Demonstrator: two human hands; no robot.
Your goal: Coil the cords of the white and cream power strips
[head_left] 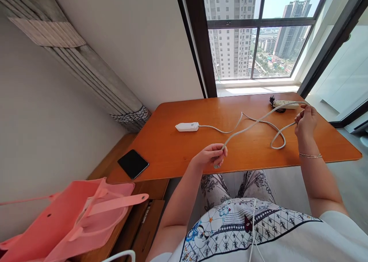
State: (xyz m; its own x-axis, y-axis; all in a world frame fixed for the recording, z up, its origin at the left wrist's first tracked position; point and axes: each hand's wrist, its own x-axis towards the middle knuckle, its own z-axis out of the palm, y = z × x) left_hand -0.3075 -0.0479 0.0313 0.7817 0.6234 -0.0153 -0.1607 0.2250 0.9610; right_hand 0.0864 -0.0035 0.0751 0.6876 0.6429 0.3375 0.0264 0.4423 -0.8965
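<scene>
A white cable [258, 120] runs between my two hands above the wooden table. My left hand [212, 154] pinches it near one end, close to the table's front edge. Farther right and higher, my right hand [306, 118] is closed around another stretch of the same cable. From there the cable drops in a loop onto the tabletop and leads left to a white power adapter [187, 126], which lies flat. The cable's tip at my left hand is mostly hidden by the fingers.
On the wooden table [172, 154], a power strip [286, 104] with a black plug lies at the back right. A black tablet or phone [133, 164] rests at the left corner. A pink bag [71, 220] stands at lower left. Behind are a window [258, 23] and a curtain [94, 70].
</scene>
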